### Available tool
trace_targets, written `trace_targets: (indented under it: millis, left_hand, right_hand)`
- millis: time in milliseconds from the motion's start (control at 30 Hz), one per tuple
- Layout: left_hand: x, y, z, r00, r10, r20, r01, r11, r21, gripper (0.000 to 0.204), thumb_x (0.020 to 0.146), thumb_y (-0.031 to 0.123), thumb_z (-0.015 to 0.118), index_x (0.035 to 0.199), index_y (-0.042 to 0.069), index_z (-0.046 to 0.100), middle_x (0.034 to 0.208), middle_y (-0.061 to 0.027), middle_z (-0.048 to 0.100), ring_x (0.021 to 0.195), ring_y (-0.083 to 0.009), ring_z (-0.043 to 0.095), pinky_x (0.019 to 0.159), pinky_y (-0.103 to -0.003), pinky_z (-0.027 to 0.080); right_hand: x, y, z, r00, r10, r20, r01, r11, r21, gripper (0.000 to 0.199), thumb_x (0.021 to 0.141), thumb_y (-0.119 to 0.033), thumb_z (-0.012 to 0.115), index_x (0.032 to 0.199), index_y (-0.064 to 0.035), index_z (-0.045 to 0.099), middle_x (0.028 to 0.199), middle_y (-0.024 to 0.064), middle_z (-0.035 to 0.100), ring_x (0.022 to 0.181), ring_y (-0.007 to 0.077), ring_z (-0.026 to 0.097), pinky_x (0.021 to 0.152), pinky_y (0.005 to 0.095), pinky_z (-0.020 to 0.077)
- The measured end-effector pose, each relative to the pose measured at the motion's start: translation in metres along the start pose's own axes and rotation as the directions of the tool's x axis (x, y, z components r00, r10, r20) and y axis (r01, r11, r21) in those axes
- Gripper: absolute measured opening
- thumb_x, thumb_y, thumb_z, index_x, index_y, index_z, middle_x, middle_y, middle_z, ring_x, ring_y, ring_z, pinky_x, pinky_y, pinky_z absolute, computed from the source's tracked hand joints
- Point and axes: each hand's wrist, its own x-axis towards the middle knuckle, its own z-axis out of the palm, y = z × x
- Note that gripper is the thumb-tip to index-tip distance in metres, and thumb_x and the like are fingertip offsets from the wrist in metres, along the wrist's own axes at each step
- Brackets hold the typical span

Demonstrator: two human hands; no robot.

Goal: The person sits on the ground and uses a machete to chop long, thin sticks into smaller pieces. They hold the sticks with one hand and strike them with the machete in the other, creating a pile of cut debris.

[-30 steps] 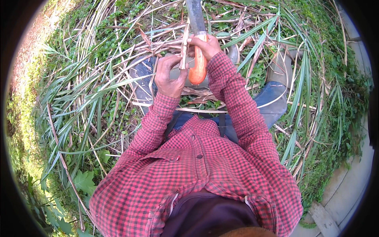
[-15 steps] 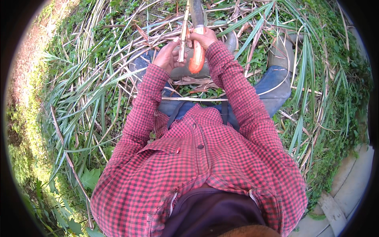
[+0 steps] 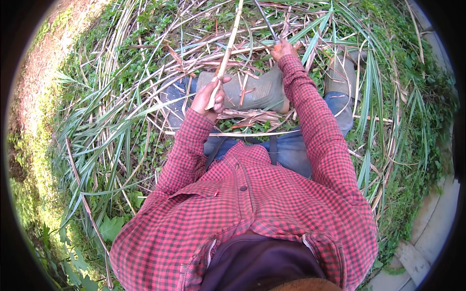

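Observation:
My left hand (image 3: pixel 208 98) is closed around the lower end of a long, pale yellow cane stalk (image 3: pixel 230 46), which slants away toward the top edge. The stalk's near end, looking cut to a slant, pokes out below the palm. To the right and farther off, my right hand (image 3: pixel 286 50) grips a large knife by its orange handle (image 3: pixel 277 47). The knife's narrow-looking blade (image 3: pixel 266 20) points away and a little left, apart from the stalk. Its tip passes out of view at the top.
My legs are folded, with a muddy rubber boot (image 3: pixel 247 92) across the middle and another boot (image 3: pixel 340 75) at right. Dry peelings (image 3: pixel 252 118) lie near the boot. Long green leaves (image 3: pixel 111 114) and dry stems cover the grass. Pale slabs (image 3: pixel 427 228) border the lower right.
My hands have moved apart. The right swung the knife right, off the stalk, and turned its blade edge-on. The left drew nearer to me with the stalk.

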Motion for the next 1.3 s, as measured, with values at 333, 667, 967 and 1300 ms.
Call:
trace_targets:
  millis: [333, 667, 967, 1300]
  left_hand:
    - [0.011, -0.026, 0.009, 0.990, -0.122, -0.075, 0.125, 0.991, 0.039, 0.034, 0.093, 0.032, 0.037, 0.105, 0.003, 0.049, 0.062, 0.0004, 0.049, 0.045, -0.0076, 0.043, 0.040, -0.018, 0.035]
    - [0.048, -0.066, 0.002, 0.998, -0.038, -0.043, 0.049, 0.956, 0.291, 0.034, 0.091, 0.030, 0.043, 0.100, 0.000, 0.057, 0.074, -0.0047, 0.056, 0.058, -0.0132, 0.056, 0.052, -0.025, 0.046]
    - [0.074, -0.084, 0.010, 0.976, -0.211, 0.053, 0.181, 0.922, 0.342, 0.025, 0.086, 0.028, 0.056, 0.090, 0.005, 0.060, 0.062, 0.0019, 0.056, 0.050, -0.0068, 0.052, 0.047, -0.020, 0.044]
    - [0.080, -0.096, 0.027, 0.977, -0.213, -0.015, 0.199, 0.882, 0.426, 0.024, 0.083, 0.028, 0.060, 0.085, 0.004, 0.064, 0.055, 0.0042, 0.050, 0.042, -0.0037, 0.040, 0.040, -0.018, 0.031]
  right_hand:
    - [-0.104, -0.006, -0.028, 0.919, 0.084, 0.386, -0.344, 0.650, 0.677, 0.036, 0.073, -0.019, 0.070, 0.097, 0.0033, 0.054, 0.074, 0.0084, 0.062, 0.059, 0.0154, 0.061, 0.050, 0.0266, 0.0507]
    - [-0.214, -0.037, -0.014, 0.977, -0.063, 0.202, -0.125, 0.601, 0.789, 0.038, 0.069, -0.013, 0.072, 0.099, 0.0025, 0.054, 0.083, 0.0086, 0.061, 0.065, 0.0116, 0.059, 0.058, 0.0257, 0.0511]
    - [-0.219, -0.007, -0.020, 0.911, 0.121, 0.395, -0.413, 0.251, 0.875, 0.031, 0.077, -0.011, 0.061, 0.102, 0.0040, 0.049, 0.085, 0.0120, 0.060, 0.067, 0.0204, 0.063, 0.055, 0.0290, 0.0552]
    - [-0.219, 0.011, -0.026, 0.900, 0.147, 0.410, -0.435, 0.275, 0.857, 0.039, 0.072, -0.013, 0.071, 0.101, 0.0034, 0.051, 0.084, 0.0091, 0.061, 0.066, 0.0160, 0.061, 0.056, 0.0290, 0.0536]
